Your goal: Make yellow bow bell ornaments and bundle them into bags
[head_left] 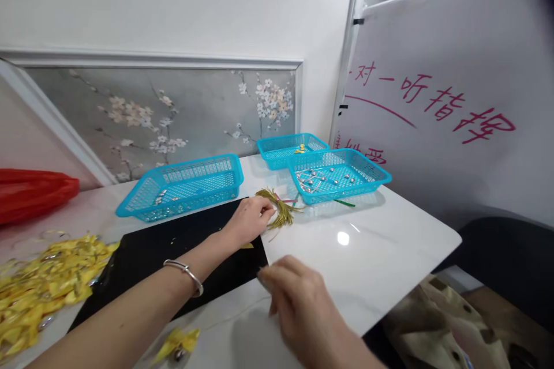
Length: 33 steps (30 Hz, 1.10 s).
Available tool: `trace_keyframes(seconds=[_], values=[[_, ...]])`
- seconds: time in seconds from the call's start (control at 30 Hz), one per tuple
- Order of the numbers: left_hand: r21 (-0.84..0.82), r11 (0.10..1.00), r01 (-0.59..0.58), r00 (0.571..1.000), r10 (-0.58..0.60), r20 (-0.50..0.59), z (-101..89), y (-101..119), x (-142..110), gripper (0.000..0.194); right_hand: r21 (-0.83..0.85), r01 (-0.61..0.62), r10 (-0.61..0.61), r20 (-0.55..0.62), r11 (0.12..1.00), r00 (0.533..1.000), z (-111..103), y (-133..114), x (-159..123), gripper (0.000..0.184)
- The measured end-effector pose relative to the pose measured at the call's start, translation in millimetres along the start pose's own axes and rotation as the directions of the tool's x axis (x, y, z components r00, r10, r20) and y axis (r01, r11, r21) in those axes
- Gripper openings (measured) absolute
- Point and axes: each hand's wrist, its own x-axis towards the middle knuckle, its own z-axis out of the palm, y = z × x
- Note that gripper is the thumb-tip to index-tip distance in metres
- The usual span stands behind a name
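Note:
My left hand (249, 220), with a silver bangle on the wrist, reaches across a black mat (160, 256) and pinches a bundle of thin gold-green cords (277, 207) lying on the white table (367, 248). My right hand (298, 300) hovers low over the table's near side, blurred by motion, its fingers bent and pressed together; anything in them is too small to make out. A yellow ribbon piece with a small metal bell (179, 343) lies by my left forearm.
Three blue mesh baskets stand at the back: a left one (182, 187), a middle one (288, 150) and a right one (340, 176) with several small metal parts. A heap of yellow ribbons (43, 288) lies at far left. A white board (454, 115) borders the right.

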Motion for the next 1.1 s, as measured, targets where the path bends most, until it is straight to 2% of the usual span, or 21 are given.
trace_keyframes(seconds=[0.03,0.07,0.13,0.23,0.3,0.4,0.47,0.53,0.6,0.7,0.77,0.83,0.87,0.93,1.0,1.07,1.1], values=[[0.001,1.0,-0.006,1.0,0.006,0.001,-1.8,-3,-3,0.028,-0.136,-0.051,0.06,0.062,0.989,0.996,-7,3,11,0.027],[0.002,1.0,-0.014,1.0,0.014,0.006,-3.6,-5,-6,0.028,-0.195,-0.079,0.096,0.077,0.978,0.992,-12,8,23,0.026],[0.002,0.999,-0.033,0.999,0.033,0.029,-7.0,-11,-12,0.028,-0.266,-0.114,0.142,0.088,0.957,0.986,-14,18,47,0.022],[-0.012,0.998,-0.064,0.995,0.065,0.078,-12.0,-17,-22,0.029,-0.331,-0.146,0.193,0.114,0.932,0.975,-5,35,72,0.013],[-0.035,0.996,-0.077,0.991,0.08,0.105,-16.1,-20,-28,0.028,-0.365,-0.162,0.223,0.132,0.917,0.966,2,44,82,0.009],[-0.101,0.992,-0.07,0.987,0.084,0.138,-26.3,-21,-39,0.024,-0.387,-0.177,0.246,0.137,0.905,0.96,9,54,89,0.021],[-0.171,0.984,-0.042,0.987,0.067,0.146,-37.0,-21,-50,0.016,-0.381,-0.182,0.246,0.127,0.906,0.961,8,57,91,0.022],[-0.263,0.965,0.009,0.99,0.027,0.135,-50.2,-19,-66,0.02,-0.358,-0.179,0.23,0.106,0.916,0.967,4,55,91,0.017],[-0.366,0.928,0.07,0.993,-0.029,0.115,-63.0,-17,-88,0.026,-0.316,-0.16,0.191,0.069,0.935,0.979,-4,47,86,0.011],[-0.496,0.854,0.157,0.988,-0.131,0.087,-74.6,-9,-124,0.027,-0.215,-0.093,0.099,0.017,0.972,0.995,-13,18,65,0.021],[-0.634,0.738,0.231,0.968,-0.237,0.077,-75.4,0,-147,0.027,-0.099,-0.019,0.019,-0.008,0.995,1.0,-13,-8,45,0.023],[-0.731,0.622,0.279,0.94,-0.334,0.075,-72.5,11,-164,0.028,0.132,0.132,-0.119,-0.102,0.982,0.988,-6,-32,25,0.018],[-0.761,0.584,0.283,0.933,-0.352,0.077,-70.7,16,-170,0.029,0.17,0.198,-0.174,-0.149,0.965,0.973,-1,-43,17,0.019],[-0.794,0.548,0.262,0.935,-0.347,0.069,-68.1,26,-180,0.031,0.178,0.31,-0.27,-0.218,0.934,0.938,10,-57,6,0.022],[-0.816,0.53,0.228,0.947,-0.314,0.061,-68.2,32,-188,0.033,0.167,0.369,-0.325,-0.241,0.914,0.914,20,-65,1,0.024],[-0.82,0.531,0.213,0.958,-0.276,0.07,-70.1,32,-197,0.033,0.237,0.366,-0.309,-0.247,0.9,0.918,24,-69,1,0.025],[-0.821,0.529,0.216,0.962,-0.26,0.085,-70.9,31,-201,0.032,0.306,0.33,-0.263,-0.241,0.893,0.934,24,-71,1,0.023]])
